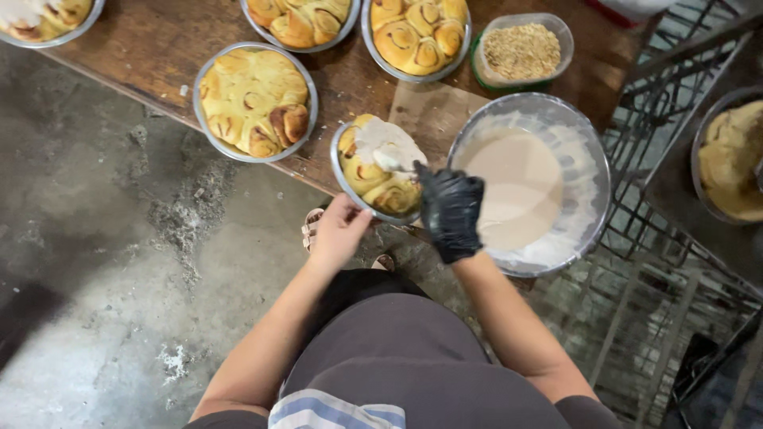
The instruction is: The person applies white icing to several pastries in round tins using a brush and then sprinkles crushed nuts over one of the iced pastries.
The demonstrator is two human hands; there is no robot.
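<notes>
At frame centre, the bare left hand (338,230) grips the near rim of a round foil pan of cinnamon rolls (380,168) at the wooden table (159,48) edge. The black-gloved right hand (450,210) is closed on a utensil, spreading white icing (387,143) over the rolls, beside the large bowl of glaze (528,183) at centre right

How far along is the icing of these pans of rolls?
In hand: the left hand steadies a pan of rolls while the gloved right hand spreads white icing, so far over part of its top. The bowl of icing is partly full. Left: the nearby pan and two upper pans look bare.
</notes>
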